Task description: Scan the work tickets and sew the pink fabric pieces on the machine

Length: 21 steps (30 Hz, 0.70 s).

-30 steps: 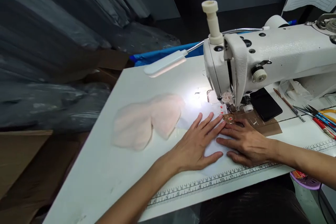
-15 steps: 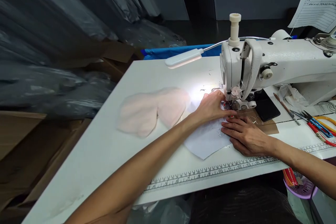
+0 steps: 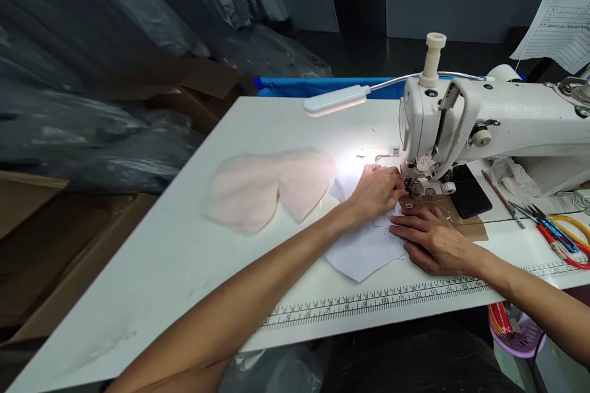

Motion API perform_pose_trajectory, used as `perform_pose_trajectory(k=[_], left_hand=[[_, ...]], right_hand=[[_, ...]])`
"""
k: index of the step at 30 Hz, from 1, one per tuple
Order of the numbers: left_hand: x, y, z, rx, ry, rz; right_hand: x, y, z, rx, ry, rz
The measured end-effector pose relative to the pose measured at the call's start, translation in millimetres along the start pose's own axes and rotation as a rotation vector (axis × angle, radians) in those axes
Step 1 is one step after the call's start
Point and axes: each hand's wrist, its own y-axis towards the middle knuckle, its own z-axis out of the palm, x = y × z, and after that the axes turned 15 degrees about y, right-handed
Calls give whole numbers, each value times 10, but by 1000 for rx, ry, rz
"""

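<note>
Head view: left hand (image 3: 375, 192) bunches its fingers at the sewing machine (image 3: 525, 116), grip indeterminable; right hand (image 3: 436, 242), open, presses the white sheet (image 3: 362, 255) before it.

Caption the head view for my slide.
Two hands working white fabric at a sewing machine, scissors alongside.

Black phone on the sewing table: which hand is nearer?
Right. The right hand lies just near-left of the phone; the left hand is farther left, by the needle area.
</note>
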Motion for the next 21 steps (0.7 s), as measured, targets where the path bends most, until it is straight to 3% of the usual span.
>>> perform_pose_trajectory(k=[4,9,12,17,21], left_hand=[[8,-31,93,-115,225,66],[-26,-80,179,-233,405,-3],[-35,-105,153,-195,415,-34],[1,-130,80,-20,364,-23],[77,-103,86,-40,178,-9]], right_hand=[[10,17,-2,-2,-29,19],[12,21,6,-61,-92,65],[13,1,18,-49,-126,125],[57,19,-52,-30,-191,222],[19,120,-197,23,-166,242]])
